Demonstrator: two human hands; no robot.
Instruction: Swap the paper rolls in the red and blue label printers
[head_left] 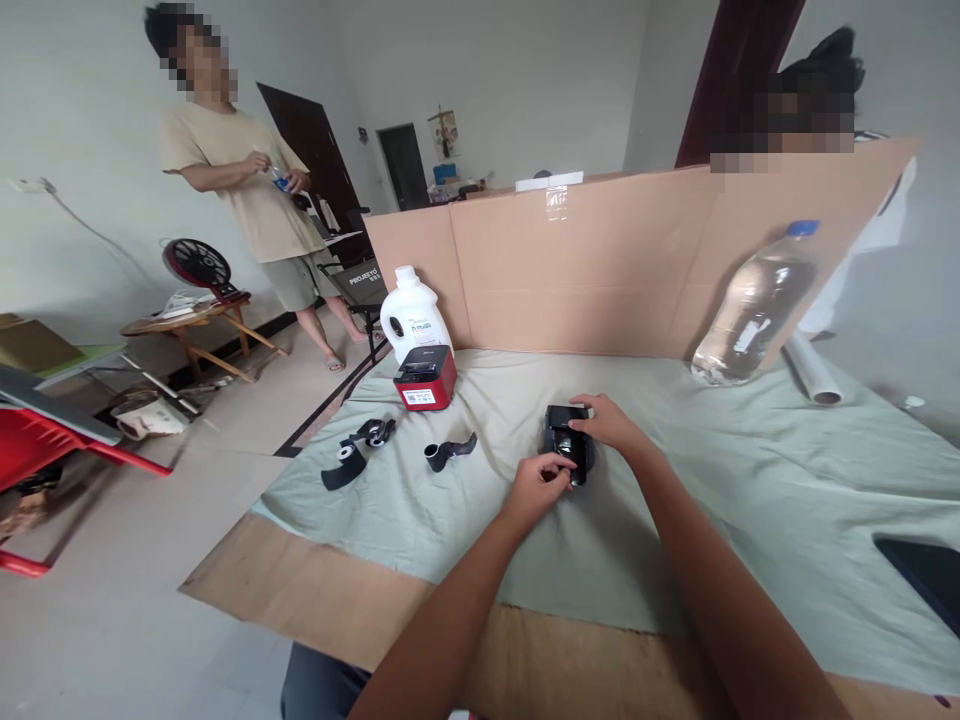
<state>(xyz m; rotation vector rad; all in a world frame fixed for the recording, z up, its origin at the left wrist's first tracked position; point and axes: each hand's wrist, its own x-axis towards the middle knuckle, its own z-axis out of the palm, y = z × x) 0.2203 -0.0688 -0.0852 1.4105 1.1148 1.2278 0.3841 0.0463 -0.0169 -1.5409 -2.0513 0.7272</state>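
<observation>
A small black boxy device [559, 418] with a glossy dark near part sits on the pale green cloth, between my hands. My right hand [606, 424] grips its far right side, fingers bent over the top. My left hand [537, 486] is closed at its near end, thumb and fingertips pinching the edge of the glossy part; the exact hold is partly hidden. To the left lies a small roll of black strip [450, 453] with its tail unrolled. Further left are another black strip roll [345, 468] and a dark curled piece [375, 432].
Behind stand a red and black box-shaped machine [426, 380], a white jug [414, 312] and a cardboard panel [570, 270]. A large water bottle [757, 305] leans at right, near a white tube [814, 370]. A dark phone-like slab [922, 575] lies right. A person [240, 180] stands left; another sits behind the panel.
</observation>
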